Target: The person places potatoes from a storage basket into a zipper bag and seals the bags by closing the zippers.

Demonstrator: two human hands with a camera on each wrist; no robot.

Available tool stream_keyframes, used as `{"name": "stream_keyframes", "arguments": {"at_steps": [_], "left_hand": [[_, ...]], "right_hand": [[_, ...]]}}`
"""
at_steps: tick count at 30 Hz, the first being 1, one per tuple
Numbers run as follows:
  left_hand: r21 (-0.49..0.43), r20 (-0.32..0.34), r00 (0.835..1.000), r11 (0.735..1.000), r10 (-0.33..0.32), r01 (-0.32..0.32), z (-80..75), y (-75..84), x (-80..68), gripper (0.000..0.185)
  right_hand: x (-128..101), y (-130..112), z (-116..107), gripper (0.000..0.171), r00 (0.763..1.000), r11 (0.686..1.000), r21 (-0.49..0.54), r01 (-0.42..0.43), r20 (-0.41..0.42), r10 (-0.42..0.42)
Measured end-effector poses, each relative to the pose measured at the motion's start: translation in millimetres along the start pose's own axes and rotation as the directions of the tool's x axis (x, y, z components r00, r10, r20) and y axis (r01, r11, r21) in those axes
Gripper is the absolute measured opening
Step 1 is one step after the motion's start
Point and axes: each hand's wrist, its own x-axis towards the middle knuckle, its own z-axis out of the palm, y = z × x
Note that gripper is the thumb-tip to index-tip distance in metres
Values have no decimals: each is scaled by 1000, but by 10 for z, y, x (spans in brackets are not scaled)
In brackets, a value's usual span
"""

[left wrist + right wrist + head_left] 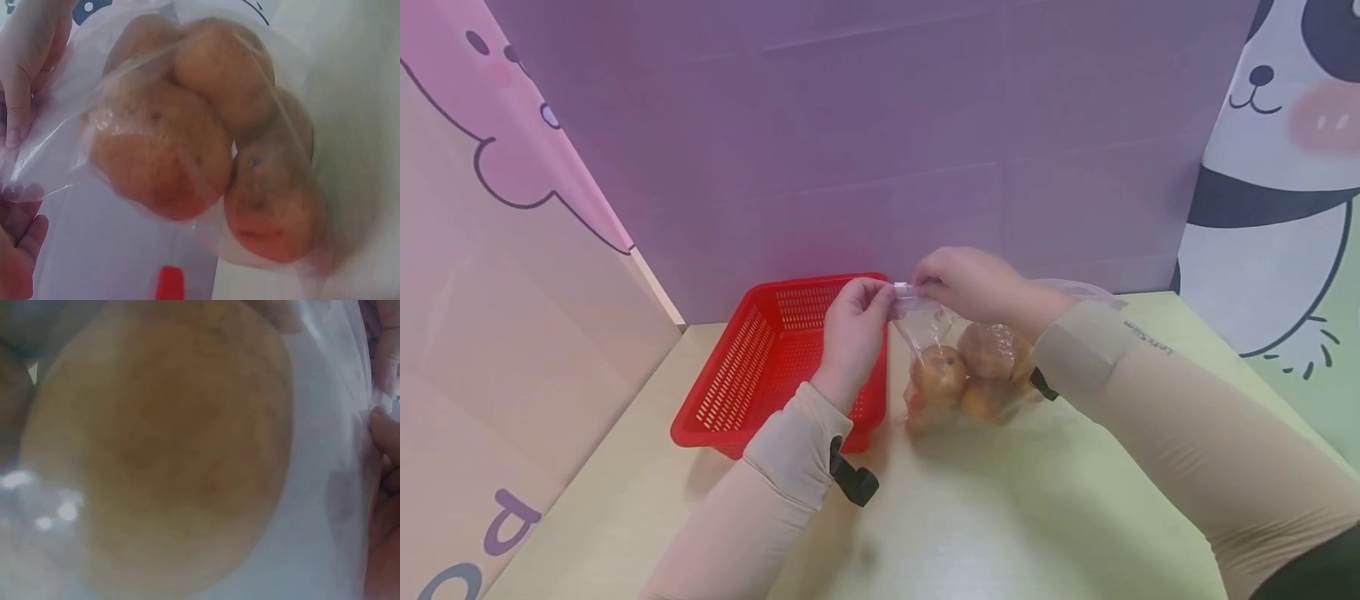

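Note:
A clear plastic bag (925,321) holding several brownish potatoes (938,373) rests on the pale yellow table (1000,517). My left hand (856,325) and right hand (958,282) both pinch the bag's top strip, held up above the potatoes. In the left wrist view the potatoes (162,156) fill the bag (56,150), with fingers (19,106) at its left edge. The right wrist view is filled by one blurred potato (162,450) behind plastic, with fingertips (387,431) at the right edge.
A red perforated basket (760,367) stands on the table just left of the bag, partly behind my left forearm. A purple wall closes the back, with cartoon panels to either side.

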Motion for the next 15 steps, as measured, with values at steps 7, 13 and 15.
{"name": "stream_keyframes", "arguments": {"at_steps": [7,13,15], "left_hand": [[48,-10,999,998,46,-46,41,50,-7,12],[25,-36,998,998,51,-50,79,81,-35,10],[26,-41,997,998,58,-57,87,85,-44,10]], "right_hand": [[36,-59,36,29,1000,998,55,-22,-9,23],[31,-109,54,18,996,994,72,-77,-41,80],[28,-120,56,18,995,993,78,-91,-34,94]]}}
